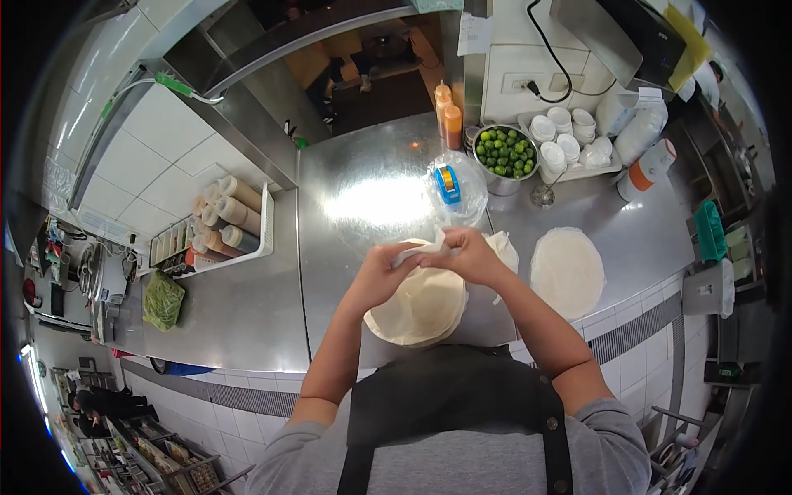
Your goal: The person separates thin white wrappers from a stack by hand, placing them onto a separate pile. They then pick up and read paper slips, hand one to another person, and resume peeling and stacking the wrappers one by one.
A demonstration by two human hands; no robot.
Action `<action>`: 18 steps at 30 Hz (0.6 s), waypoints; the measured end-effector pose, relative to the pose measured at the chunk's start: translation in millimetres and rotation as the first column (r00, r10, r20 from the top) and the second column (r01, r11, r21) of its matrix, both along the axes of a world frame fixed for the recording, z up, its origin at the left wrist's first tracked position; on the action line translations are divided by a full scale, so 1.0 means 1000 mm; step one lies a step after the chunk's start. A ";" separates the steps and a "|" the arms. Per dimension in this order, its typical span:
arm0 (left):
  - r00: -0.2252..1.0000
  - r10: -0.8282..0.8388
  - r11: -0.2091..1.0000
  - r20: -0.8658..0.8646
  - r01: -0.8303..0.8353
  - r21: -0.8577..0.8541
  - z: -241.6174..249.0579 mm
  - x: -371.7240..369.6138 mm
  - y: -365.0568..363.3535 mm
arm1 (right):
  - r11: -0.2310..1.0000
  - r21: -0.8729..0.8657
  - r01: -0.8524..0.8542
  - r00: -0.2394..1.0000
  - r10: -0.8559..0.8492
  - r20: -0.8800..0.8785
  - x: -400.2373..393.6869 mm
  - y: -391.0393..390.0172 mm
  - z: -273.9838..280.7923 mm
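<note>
Two hands, my left hand (381, 276) and right hand (473, 256), pinch a thin pale sheet (438, 239) above a round stack (419, 312) by the surface's (256, 322) front edge — probably light, limp, easily torn; best gripped at its rim.

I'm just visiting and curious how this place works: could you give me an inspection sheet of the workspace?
Surface: metal counter, shiny, strongly reflecting light.
Job's things: pale sheet in the hands; pale round stack beneath; pale disc to the right.
Clutter: blue tape dispenser on clear plastic; bowl of limes; white cups; green bag at left.
Hands: left hand and right hand close together, both gripping the pale sheet.
Cables: black cable looping to a wall outlet.
Surroundings: tiled wall; another person in the background, lower left.
</note>
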State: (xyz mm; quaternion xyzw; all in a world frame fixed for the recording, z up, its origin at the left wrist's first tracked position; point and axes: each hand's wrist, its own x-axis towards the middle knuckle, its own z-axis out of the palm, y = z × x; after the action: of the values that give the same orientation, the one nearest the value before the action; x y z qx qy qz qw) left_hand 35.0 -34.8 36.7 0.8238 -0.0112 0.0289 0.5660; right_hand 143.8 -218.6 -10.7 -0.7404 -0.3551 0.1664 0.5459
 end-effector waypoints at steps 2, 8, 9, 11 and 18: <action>0.998 0.015 1.000 -0.058 -0.015 -0.015 0.007 -0.005 0.008 | 0.999 0.022 -0.046 0.999 0.047 -0.026 -0.002 0.001 0.005; 0.974 0.210 0.945 -0.088 -0.226 -0.237 0.006 -0.018 0.046 | 0.990 0.144 -0.007 0.918 0.063 -0.392 -0.012 -0.010 -0.002; 0.965 0.242 0.934 -0.100 -0.260 -0.247 0.003 -0.020 0.048 | 0.989 0.145 -0.015 0.920 0.071 -0.385 -0.014 -0.010 -0.008; 0.954 0.279 0.921 -0.109 -0.298 -0.252 0.003 -0.023 0.051 | 0.980 0.199 0.022 0.945 0.044 -0.324 -0.017 -0.007 -0.022; 0.981 0.128 0.969 -0.149 -0.155 -0.192 0.003 -0.027 0.034 | 0.996 -0.025 -0.084 0.985 0.080 -0.152 -0.016 -0.011 -0.025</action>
State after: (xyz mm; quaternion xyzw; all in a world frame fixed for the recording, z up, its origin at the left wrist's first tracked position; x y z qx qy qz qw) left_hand 7.8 -0.9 40.1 0.7605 0.0891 0.0144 0.6430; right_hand 127.8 -229.8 -35.3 -0.7190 -0.3403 0.2499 0.5521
